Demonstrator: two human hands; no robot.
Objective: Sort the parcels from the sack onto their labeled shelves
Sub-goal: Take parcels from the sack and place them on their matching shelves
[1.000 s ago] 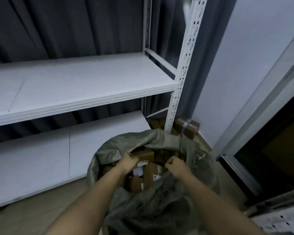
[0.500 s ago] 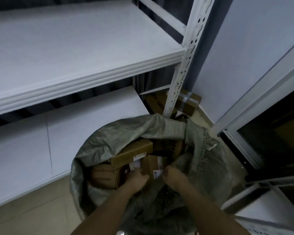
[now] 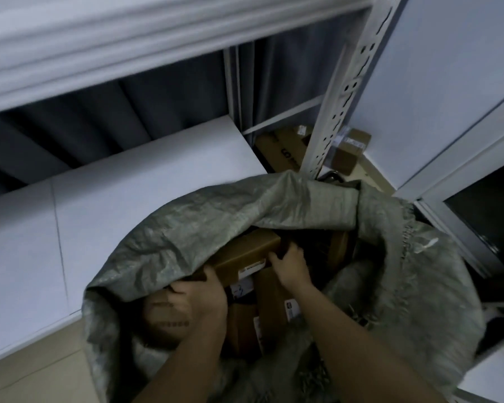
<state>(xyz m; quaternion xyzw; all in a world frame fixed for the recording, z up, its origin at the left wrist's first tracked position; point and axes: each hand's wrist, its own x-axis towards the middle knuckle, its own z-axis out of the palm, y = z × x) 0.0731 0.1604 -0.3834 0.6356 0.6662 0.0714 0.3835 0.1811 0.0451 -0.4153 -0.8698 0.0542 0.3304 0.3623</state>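
Note:
A grey-green woven sack (image 3: 204,225) stands open on the floor in front of me, holding several brown cardboard parcels. A long brown parcel (image 3: 245,254) with a white label lies across the top of the pile. My left hand (image 3: 200,298) grips its near left end, and my right hand (image 3: 291,264) grips its right end, fingers curled over the edge. Other parcels (image 3: 274,301) with labels lie under it, partly hidden by my arms and the sack's folded rim.
The white lower shelf (image 3: 122,205) runs along the left just beyond the sack, with the upper shelf edge (image 3: 128,45) overhead. A perforated white upright (image 3: 335,103) stands behind the sack. Brown boxes (image 3: 349,146) sit on the floor in the corner. A dark glass door (image 3: 489,216) is on the right.
My head has dropped closer over the sack. Both hands moved from the smaller parcels at the sack's near side onto the ends of the long top parcel.

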